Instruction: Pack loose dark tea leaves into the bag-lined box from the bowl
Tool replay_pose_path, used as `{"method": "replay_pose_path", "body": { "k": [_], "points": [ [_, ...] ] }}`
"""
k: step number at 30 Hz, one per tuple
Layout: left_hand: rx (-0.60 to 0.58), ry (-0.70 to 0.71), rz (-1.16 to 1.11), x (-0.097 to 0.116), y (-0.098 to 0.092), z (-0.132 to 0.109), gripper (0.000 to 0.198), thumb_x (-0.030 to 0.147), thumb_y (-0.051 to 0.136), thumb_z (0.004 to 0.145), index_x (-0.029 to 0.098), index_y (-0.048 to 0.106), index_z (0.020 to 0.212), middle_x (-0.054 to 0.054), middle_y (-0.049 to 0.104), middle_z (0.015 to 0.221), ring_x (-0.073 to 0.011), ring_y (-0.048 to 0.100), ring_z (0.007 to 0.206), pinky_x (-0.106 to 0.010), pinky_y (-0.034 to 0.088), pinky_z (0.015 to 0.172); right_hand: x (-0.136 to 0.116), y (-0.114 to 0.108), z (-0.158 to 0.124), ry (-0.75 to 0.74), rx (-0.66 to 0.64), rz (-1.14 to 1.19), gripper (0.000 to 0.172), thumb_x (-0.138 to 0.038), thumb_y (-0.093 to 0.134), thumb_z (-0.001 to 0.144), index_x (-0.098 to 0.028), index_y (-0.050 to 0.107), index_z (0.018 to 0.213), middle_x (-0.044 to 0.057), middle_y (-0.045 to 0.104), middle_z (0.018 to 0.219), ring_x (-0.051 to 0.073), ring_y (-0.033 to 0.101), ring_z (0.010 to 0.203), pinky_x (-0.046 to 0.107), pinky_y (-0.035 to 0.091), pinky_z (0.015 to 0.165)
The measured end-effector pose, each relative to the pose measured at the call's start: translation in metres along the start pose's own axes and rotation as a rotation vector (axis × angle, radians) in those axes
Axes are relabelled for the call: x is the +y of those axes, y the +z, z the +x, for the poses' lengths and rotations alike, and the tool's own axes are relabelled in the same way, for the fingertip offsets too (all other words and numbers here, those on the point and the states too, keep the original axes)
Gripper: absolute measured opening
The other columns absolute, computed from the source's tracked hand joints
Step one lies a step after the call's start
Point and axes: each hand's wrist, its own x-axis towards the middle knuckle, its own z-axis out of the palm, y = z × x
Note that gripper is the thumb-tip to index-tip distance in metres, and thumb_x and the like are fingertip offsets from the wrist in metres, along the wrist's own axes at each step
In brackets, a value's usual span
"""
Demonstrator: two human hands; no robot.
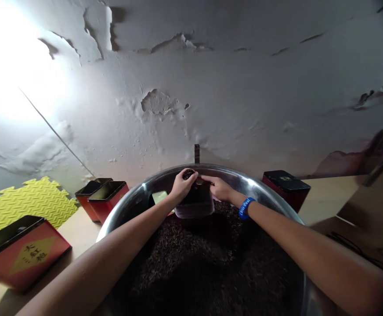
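My left hand (182, 185) is closed around a small heap of dark tea leaves (188, 174), which shows between its curled fingers and thumb. Just to its right is my right hand (221, 188), with a blue wristband (245, 208) on the wrist. Its index finger stretches toward the left fingertips; the other fingers are partly hidden. Beneath both hands sits a clear plastic container (194, 210), among loose dark tea leaves (185, 250) in a large metal basin (254, 186). Shadow hides most of the container's inside.
Red tea tins (109, 197) stand left of the basin, and a nearer red tin (30, 254) has a yellow diamond label. A dark red tin (287, 188) is at right. A pale green-yellow piece (159, 197) lies inside the basin. Behind rises a peeling wall (227, 96).
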Motion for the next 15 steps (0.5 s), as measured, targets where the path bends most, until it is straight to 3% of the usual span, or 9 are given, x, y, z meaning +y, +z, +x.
{"method": "replay_pose_path", "body": {
  "k": [2, 4, 7, 9, 12, 15],
  "points": [
    [0.002, -0.006, -0.005, 0.0000, 0.0002, 0.0001, 0.025, 0.038, 0.056, 0.070, 0.015, 0.056, 0.079, 0.000, 0.056, 0.065, -0.0099, 0.051, 0.053, -0.021, 0.045, 0.049, 0.0014, 0.0006, 0.0004, -0.007, -0.073, 0.011, 0.057, -0.002, 0.035, 0.063, -0.017, 0.056, 0.113, 0.004, 0.064, 0.094, 0.016, 0.056, 0.087, 0.029, 0.042, 0.083],
    [0.001, -0.007, -0.015, 0.0001, 0.0004, 0.0001, 0.025, 0.038, 0.057, 0.069, 0.015, 0.055, 0.078, 0.000, 0.056, 0.065, -0.0100, 0.052, 0.053, -0.021, 0.045, 0.050, 0.0024, 0.0015, 0.0006, -0.006, -0.048, 0.032, 0.057, -0.002, 0.035, 0.063, -0.018, 0.056, 0.113, 0.004, 0.063, 0.098, 0.017, 0.055, 0.091, 0.030, 0.041, 0.086],
    [-0.019, -0.030, -0.041, 0.0005, 0.0005, -0.0001, 0.026, 0.038, 0.057, 0.070, 0.015, 0.055, 0.081, 0.000, 0.055, 0.063, -0.0106, 0.052, 0.052, -0.022, 0.046, 0.048, 0.0016, 0.0019, 0.0007, 0.008, 0.052, 0.091, 0.063, -0.004, 0.034, 0.068, -0.021, 0.038, 0.128, 0.002, 0.062, 0.100, 0.014, 0.054, 0.093, 0.030, 0.039, 0.088],
    [-0.025, -0.042, -0.046, 0.0005, 0.0006, -0.0004, 0.025, 0.037, 0.057, 0.069, 0.015, 0.054, 0.082, 0.000, 0.055, 0.062, -0.0107, 0.052, 0.051, -0.022, 0.046, 0.048, 0.0005, 0.0005, 0.0009, 0.011, 0.049, 0.118, 0.066, -0.004, 0.034, 0.068, -0.021, 0.030, 0.132, 0.001, 0.063, 0.096, 0.012, 0.055, 0.090, 0.029, 0.040, 0.087],
    [-0.039, -0.031, -0.034, 0.0000, 0.0007, -0.0007, 0.024, 0.035, 0.057, 0.069, 0.015, 0.055, 0.081, 0.000, 0.055, 0.063, -0.0106, 0.053, 0.052, -0.022, 0.046, 0.049, 0.0008, -0.0028, 0.0014, 0.042, 0.024, 0.142, 0.060, -0.004, 0.033, 0.065, -0.017, 0.048, 0.121, 0.003, 0.064, 0.092, 0.013, 0.056, 0.086, 0.029, 0.040, 0.086],
    [-0.062, -0.024, -0.051, -0.0006, 0.0008, -0.0007, 0.026, 0.038, 0.056, 0.071, 0.015, 0.055, 0.082, 0.000, 0.056, 0.066, -0.0106, 0.053, 0.053, -0.022, 0.047, 0.051, 0.0027, -0.0039, 0.0016, 0.122, -0.080, 0.189, 0.053, -0.004, 0.033, 0.062, -0.014, 0.059, 0.108, 0.004, 0.066, 0.084, 0.015, 0.058, 0.080, 0.031, 0.043, 0.082]
  ]
}}
